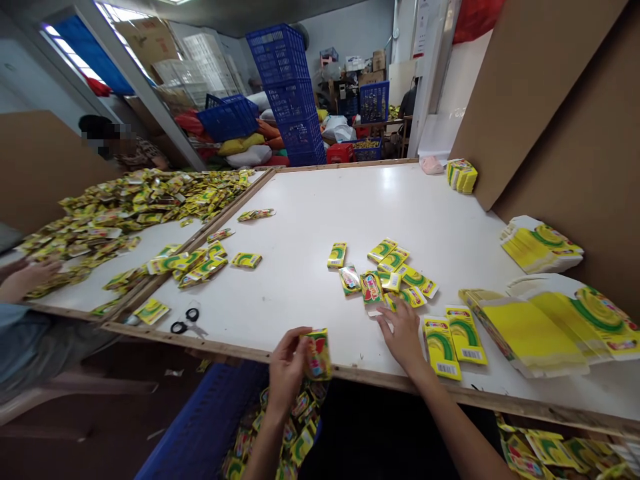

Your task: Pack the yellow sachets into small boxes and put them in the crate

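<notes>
My left hand (289,365) is closed on a small yellow-and-red sachet (317,355), held upright at the near edge of the white table (310,220). My right hand (403,333) lies on the table with fingers stretched out, its fingertips touching a loose cluster of yellow sachets (395,273). Two flat yellow-green cartons (453,340) lie just right of that hand. Under my left hand a blue crate (200,433) holds several more sachets.
Stacks of flat cartons (550,320) line the table's right side, with another stack (540,243) behind. Scissors (185,321) lie near the front left edge. Another person's hand (27,277) rests by a big sachet heap (125,207) on the left table. Blue crates (287,93) stand behind.
</notes>
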A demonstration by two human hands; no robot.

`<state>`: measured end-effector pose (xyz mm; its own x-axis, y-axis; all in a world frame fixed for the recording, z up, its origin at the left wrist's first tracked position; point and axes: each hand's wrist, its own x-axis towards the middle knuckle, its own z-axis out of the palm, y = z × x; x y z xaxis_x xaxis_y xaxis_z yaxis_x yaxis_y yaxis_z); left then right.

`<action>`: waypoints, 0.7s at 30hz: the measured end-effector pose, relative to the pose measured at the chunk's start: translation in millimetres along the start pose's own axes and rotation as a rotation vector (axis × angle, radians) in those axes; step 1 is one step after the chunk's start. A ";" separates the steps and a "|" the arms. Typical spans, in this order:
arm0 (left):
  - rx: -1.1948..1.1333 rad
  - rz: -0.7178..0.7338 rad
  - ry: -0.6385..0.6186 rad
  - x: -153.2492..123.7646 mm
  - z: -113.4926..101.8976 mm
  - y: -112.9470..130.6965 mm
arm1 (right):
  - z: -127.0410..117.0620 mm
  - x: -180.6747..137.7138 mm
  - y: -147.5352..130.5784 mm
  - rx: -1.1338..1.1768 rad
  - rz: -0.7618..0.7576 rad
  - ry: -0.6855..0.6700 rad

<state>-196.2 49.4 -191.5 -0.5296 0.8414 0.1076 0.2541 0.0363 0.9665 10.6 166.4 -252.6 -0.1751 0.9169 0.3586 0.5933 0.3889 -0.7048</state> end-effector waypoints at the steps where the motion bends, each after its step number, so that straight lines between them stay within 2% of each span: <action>1: 0.064 0.007 0.018 -1.8 -17.2 0.8 | 1.3 3.1 3.4 -0.043 0.001 -0.014; 4: 0.281 0.090 0.072 -7.4 -57.4 2.0 | -0.1 11.6 7.0 -0.009 -0.024 -0.021; 7: 0.401 0.188 0.109 -10.8 -64.2 2.3 | -11.3 19.4 0.3 0.161 -0.060 0.037; 9: 0.402 0.228 0.058 -9.7 -49.0 2.3 | -21.8 23.5 -8.8 0.273 -0.080 0.053; 11: 0.362 0.251 -0.050 -5.5 -23.4 2.5 | -31.8 26.0 -20.2 0.362 -0.108 0.023; 15: 0.211 0.272 -0.315 6.6 32.3 4.8 | -43.9 25.2 -42.3 0.503 -0.159 -0.174; 18: 0.075 0.243 -0.512 10.4 60.8 3.6 | -42.5 19.7 -49.2 0.599 -0.156 -0.303; 19: 0.035 0.211 -0.543 10.1 67.0 1.5 | -40.1 16.9 -48.7 0.626 -0.138 -0.320; 21: -0.047 0.132 -0.524 7.7 74.8 -4.8 | -33.0 9.7 -43.9 0.683 -0.078 -0.282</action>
<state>-141.1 96.1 -212.7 -0.0183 0.9937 0.1102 0.2482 -0.1023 0.9633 8.8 155.3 -198.0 -0.4459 0.8371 0.3169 -0.0332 0.3384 -0.9404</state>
